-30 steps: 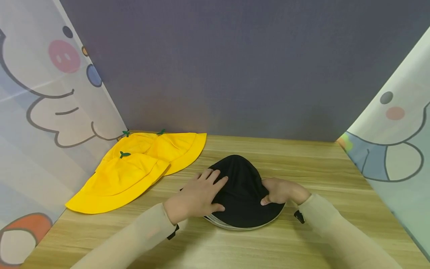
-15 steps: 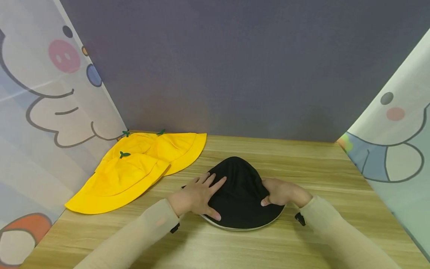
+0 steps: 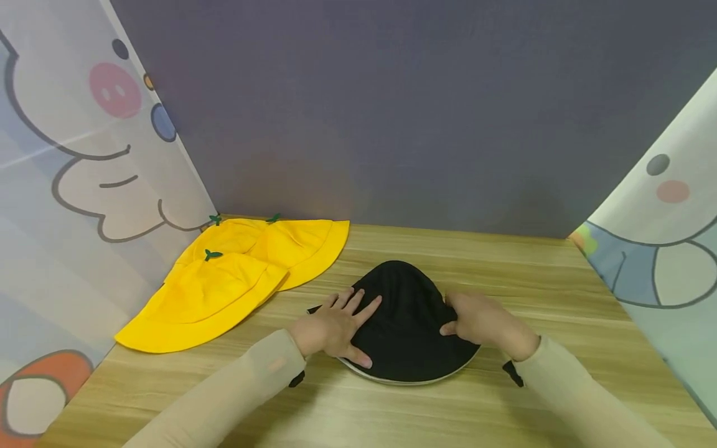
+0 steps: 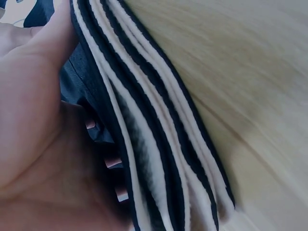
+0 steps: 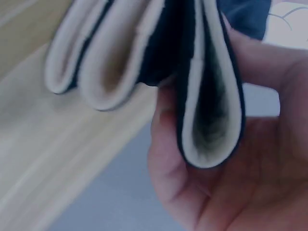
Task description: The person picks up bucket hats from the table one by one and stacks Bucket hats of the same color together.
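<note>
Black hats (image 3: 403,333) are being pressed, presumably against slipping, by the spread left hand (image 3: 330,330); 1 folded brim (image 5: 208,161) is being pinched by the right hand (image 3: 486,320).

No text, label or number can be read
</note>
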A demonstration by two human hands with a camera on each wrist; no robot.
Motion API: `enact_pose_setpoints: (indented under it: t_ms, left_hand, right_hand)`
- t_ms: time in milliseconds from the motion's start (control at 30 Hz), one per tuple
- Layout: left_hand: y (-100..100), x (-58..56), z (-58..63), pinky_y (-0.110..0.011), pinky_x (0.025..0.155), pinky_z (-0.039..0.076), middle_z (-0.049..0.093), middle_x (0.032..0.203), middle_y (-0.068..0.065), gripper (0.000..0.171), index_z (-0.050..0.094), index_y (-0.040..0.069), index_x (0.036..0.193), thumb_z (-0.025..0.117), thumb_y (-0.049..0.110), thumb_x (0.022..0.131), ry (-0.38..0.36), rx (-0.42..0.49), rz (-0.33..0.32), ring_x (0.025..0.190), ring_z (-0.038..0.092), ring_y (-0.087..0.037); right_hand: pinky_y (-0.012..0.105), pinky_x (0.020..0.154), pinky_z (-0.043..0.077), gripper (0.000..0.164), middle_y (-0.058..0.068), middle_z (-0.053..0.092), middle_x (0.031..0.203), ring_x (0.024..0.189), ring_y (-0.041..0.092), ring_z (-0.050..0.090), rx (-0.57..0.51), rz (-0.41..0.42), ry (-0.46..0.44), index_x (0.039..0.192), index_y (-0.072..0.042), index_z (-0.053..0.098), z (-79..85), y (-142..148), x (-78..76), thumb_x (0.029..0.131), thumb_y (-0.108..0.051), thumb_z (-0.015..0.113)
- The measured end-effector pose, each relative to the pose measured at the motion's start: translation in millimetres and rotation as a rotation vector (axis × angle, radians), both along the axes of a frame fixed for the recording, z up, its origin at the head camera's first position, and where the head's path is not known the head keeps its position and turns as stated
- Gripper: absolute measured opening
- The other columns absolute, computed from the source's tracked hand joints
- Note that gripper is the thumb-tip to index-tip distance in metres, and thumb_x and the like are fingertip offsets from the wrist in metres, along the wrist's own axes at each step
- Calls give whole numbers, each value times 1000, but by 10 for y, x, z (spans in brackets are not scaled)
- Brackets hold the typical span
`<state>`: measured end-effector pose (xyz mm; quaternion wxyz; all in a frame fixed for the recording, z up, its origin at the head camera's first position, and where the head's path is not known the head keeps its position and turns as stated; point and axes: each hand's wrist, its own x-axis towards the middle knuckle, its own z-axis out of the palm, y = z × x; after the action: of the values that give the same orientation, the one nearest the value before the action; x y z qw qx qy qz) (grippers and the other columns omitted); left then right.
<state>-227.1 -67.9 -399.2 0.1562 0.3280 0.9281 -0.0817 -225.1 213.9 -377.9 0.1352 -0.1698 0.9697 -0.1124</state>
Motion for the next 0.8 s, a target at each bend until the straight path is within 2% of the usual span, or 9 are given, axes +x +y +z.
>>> enact_pose_setpoints:
  t_ms: [133,233,300,400,467,667,733,800]
  left_hand:
    - [16,-1,22,-47,106,15,1,151,-12,110,-12,27,144,47,79,67,-7,-7,18,134,3,-29]
    - [28,0,36,-48,106,15,2,151,-12,109,-11,27,145,47,79,67,-11,-10,24,134,3,-29]
    - [35,4,42,-48,106,15,2,151,-12,109,-11,28,145,47,79,67,-12,-18,24,134,4,-29]
    - [49,9,45,-48,106,16,3,151,-12,109,-11,28,145,48,79,67,-15,-25,31,134,4,-29]
    - [60,8,43,-48,105,16,3,151,-11,110,-10,28,145,48,79,67,-15,-29,35,134,5,-29]
    - [83,6,39,-49,105,17,4,151,-11,111,-9,29,145,50,79,65,-16,-49,48,134,6,-29]
    - [87,5,46,-49,105,18,4,151,-11,111,-9,29,145,50,79,65,-16,-50,52,134,6,-29]
    - [94,0,56,-49,104,18,5,151,-12,111,-9,29,145,50,78,65,-12,-50,52,134,7,-30]
  right_hand:
    - [28,49,40,34,1,56,87,65,13,49,10,38,256,98,-10,56,71,-37,95,77,-31,73]
    - [29,53,44,38,1,55,90,72,15,51,-2,132,440,103,-8,57,79,-88,168,75,-28,74]
    - [31,61,47,41,1,54,95,80,16,53,-21,225,493,107,-8,57,65,-131,219,75,-28,75]
    - [35,75,47,51,2,52,108,93,17,51,-37,343,454,118,-8,54,18,-189,285,76,-30,74]
    - [38,81,45,60,4,48,118,102,20,48,-38,359,373,126,-9,49,-24,-212,319,76,-33,73]
    - [46,90,40,89,15,30,140,123,33,30,-42,248,127,145,-15,23,-155,-259,375,76,-54,65]
    - [48,91,39,94,17,27,141,126,35,26,-25,217,96,146,-16,16,-192,-303,378,76,-64,58]
    - [49,92,37,97,20,28,140,125,36,27,4,205,112,146,-15,14,-217,-361,373,76,-70,51]
